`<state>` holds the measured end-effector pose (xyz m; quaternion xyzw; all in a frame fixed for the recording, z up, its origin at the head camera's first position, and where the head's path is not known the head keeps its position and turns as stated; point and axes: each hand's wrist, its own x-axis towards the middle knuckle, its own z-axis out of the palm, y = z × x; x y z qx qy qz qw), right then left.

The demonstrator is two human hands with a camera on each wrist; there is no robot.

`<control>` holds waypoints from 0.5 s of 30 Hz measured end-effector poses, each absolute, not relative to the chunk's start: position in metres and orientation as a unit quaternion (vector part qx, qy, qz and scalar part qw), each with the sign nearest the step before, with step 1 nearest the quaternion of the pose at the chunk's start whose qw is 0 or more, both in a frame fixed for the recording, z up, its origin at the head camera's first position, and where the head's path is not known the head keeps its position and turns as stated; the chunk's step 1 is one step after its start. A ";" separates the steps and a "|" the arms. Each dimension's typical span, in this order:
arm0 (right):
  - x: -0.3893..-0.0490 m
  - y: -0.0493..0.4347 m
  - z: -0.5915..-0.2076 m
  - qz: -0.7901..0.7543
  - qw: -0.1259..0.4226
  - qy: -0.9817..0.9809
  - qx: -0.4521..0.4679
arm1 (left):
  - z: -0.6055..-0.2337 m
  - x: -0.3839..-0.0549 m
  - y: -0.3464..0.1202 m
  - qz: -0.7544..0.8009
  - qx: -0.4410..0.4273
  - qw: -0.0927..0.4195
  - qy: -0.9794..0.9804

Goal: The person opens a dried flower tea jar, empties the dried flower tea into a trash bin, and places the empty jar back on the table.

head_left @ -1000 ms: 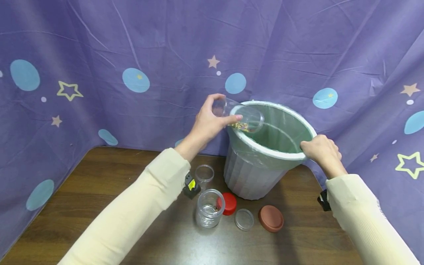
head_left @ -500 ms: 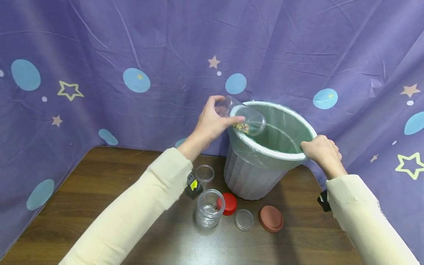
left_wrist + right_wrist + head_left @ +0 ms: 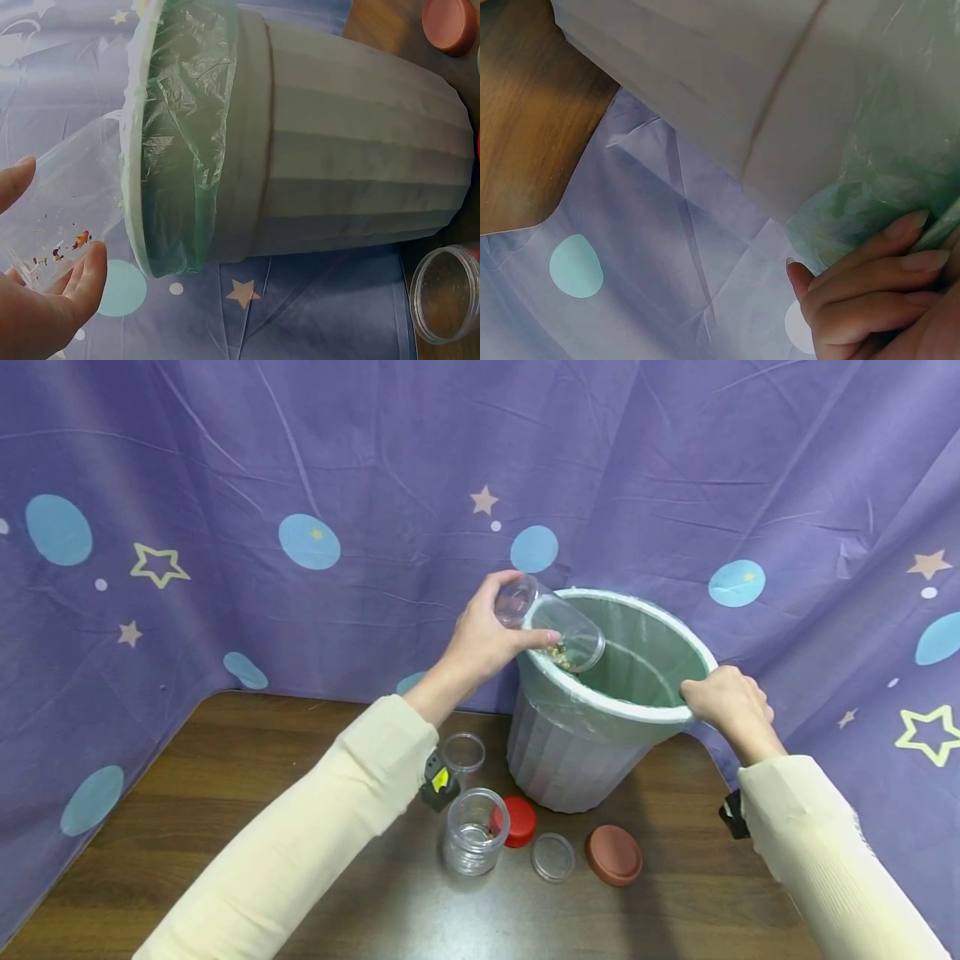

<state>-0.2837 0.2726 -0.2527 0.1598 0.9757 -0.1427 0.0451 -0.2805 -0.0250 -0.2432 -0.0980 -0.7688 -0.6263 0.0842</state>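
Observation:
My left hand (image 3: 483, 635) grips a clear plastic jar (image 3: 558, 614), tipped with its mouth over the left rim of a trash can (image 3: 573, 760). Small yellow and reddish bits (image 3: 81, 240) lie along the jar's lower wall; in the head view they gather near its mouth. The trash can is grey and ribbed, with a white rim and a thin green bag (image 3: 184, 142) folded over it. At the right side of that rim my right hand (image 3: 727, 697) holds on, its fingers (image 3: 877, 296) curled under the edge against the bag.
On the wooden table (image 3: 247, 793) stand an open clear jar (image 3: 474, 835) and another clear container (image 3: 463, 752). Beside them lie a red lid (image 3: 520, 822), a clear lid (image 3: 553, 857) and a brownish-red lid (image 3: 614, 855). A purple curtain (image 3: 405, 485) hangs behind.
The left hand has moved slightly right and tipped the jar further down over the trash can. The bits have slid toward the jar's mouth. My right hand has stayed in place.

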 end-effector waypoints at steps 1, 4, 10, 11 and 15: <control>-0.284 0.273 -0.253 -0.143 0.045 0.976 0.159 | -0.243 -0.280 -0.025 -0.625 -0.097 0.084 -0.770; -0.284 0.273 -0.253 -0.143 0.045 0.976 0.158 | -0.243 -0.280 -0.025 -0.622 -0.096 0.084 -0.772; -0.284 0.274 -0.253 -0.144 0.042 0.976 0.156 | -0.243 -0.280 -0.024 -0.614 -0.118 0.090 -0.775; -0.284 0.274 -0.253 -0.145 0.041 0.976 0.156 | -0.243 -0.280 -0.024 -0.612 -0.125 0.090 -0.776; -0.284 0.274 -0.254 -0.145 0.042 0.976 0.157 | -0.242 -0.280 -0.022 -0.603 -0.149 0.084 -0.779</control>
